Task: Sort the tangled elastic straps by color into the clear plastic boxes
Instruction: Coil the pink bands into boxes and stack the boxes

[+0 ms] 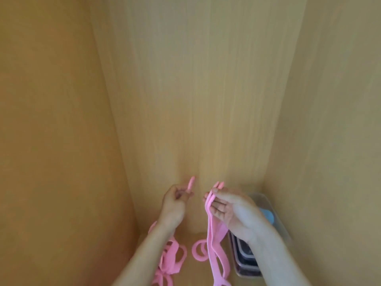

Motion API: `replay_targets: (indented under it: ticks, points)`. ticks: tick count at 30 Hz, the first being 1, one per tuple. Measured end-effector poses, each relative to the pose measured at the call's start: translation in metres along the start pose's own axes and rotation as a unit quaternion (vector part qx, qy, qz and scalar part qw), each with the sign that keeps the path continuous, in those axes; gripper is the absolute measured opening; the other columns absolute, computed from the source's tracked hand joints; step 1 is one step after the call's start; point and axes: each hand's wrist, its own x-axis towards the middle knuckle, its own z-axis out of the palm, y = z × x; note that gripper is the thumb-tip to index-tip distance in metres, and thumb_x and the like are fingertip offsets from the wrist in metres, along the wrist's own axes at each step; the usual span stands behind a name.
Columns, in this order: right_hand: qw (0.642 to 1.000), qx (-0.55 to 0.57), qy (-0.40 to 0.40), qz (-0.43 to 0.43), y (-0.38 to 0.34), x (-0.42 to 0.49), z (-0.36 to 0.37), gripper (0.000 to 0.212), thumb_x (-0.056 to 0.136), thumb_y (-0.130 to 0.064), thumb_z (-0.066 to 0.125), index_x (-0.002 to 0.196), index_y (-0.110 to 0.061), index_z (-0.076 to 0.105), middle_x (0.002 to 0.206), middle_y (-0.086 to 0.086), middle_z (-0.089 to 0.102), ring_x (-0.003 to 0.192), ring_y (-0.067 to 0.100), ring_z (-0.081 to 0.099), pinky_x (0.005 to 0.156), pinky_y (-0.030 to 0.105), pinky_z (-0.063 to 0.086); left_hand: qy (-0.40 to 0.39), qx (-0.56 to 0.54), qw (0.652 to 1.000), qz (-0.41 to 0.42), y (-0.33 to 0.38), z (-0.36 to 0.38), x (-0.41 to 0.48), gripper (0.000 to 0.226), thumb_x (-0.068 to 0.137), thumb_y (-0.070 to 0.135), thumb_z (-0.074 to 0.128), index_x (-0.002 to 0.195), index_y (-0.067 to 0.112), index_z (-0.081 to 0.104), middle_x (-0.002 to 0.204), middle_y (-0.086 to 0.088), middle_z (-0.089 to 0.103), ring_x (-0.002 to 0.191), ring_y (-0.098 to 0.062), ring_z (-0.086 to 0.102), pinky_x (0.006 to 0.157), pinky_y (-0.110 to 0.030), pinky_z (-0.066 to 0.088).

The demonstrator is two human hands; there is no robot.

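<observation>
I judge sorting unfinished: left hand (175, 204) and right hand (233, 211) each pinch pink straps (215, 240); the box (266, 201) holds blue.

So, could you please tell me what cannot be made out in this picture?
Head view:
- clear plastic box: largely covered by the right forearm; its dark contents are blurred.
- blue item in it: half behind the right hand; strap or not, unclear.
- pink straps: lower ends cut off by the bottom edge; the tangle partly under the left forearm.
- left hand: its grip on the pink end is blurred.
</observation>
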Motion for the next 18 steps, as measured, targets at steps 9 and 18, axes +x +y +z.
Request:
replay_targets:
  ticks: [9, 18]
  points:
    - [0.999, 0.023, -0.025, -0.014, -0.005, 0.002, 0.033, 0.027, 0.068, -0.019, 0.078, 0.091, -0.012, 0.067, 0.083, 0.005, 0.067, 0.068, 0.013, 0.064, 0.061, 0.022, 0.051, -0.076, -0.013, 0.991, 0.107, 0.079, -0.018, -0.047, 0.008, 0.096, 0.0, 0.061, 0.099, 0.001, 0.068, 0.084, -0.003, 0.07, 0.077, -0.008, 0.063, 0.075, -0.017, 0.049]
    - [0.992, -0.121, 0.011, -0.032, -0.015, -0.005, 0.042, 0.014, 0.086, -0.011, 0.073, 0.098, -0.01, 0.066, 0.078, 0.007, 0.068, 0.06, 0.014, 0.061, 0.06, 0.024, 0.045, -0.104, 0.077, 0.982, 0.139, 0.086, -0.022, -0.07, 0.009, 0.091, 0.005, 0.071, 0.098, 0.01, 0.072, 0.104, -0.006, 0.075, 0.1, -0.024, 0.069, 0.094, -0.032, 0.053]
